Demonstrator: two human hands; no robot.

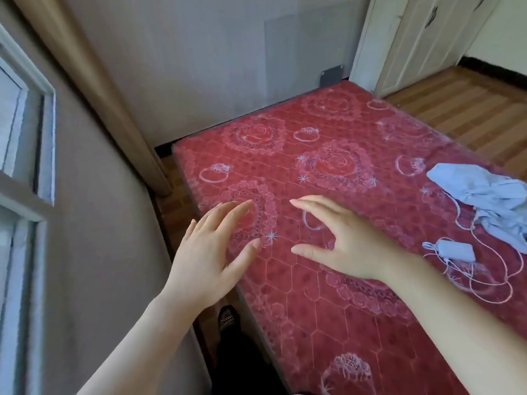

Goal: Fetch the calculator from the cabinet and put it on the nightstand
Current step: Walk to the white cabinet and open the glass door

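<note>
My left hand (pixel 208 252) and my right hand (pixel 345 238) are both stretched out in front of me, palms down, fingers spread, holding nothing. They hover above the near left part of a red patterned bed (pixel 328 172). A white cabinet (pixel 422 38) with closed doors and dark handles stands at the far right, beyond the bed's far corner. No calculator and no nightstand can be seen in this view.
A crumpled light blue cloth (pixel 484 195) and a white charger (pixel 456 250) with looped cable lie on the bed's right side. A window (pixel 22 138) and wall close in on the left, a curtain (pixel 94 89) hangs beside them. Wooden floor (pixel 470 104) shows at far right.
</note>
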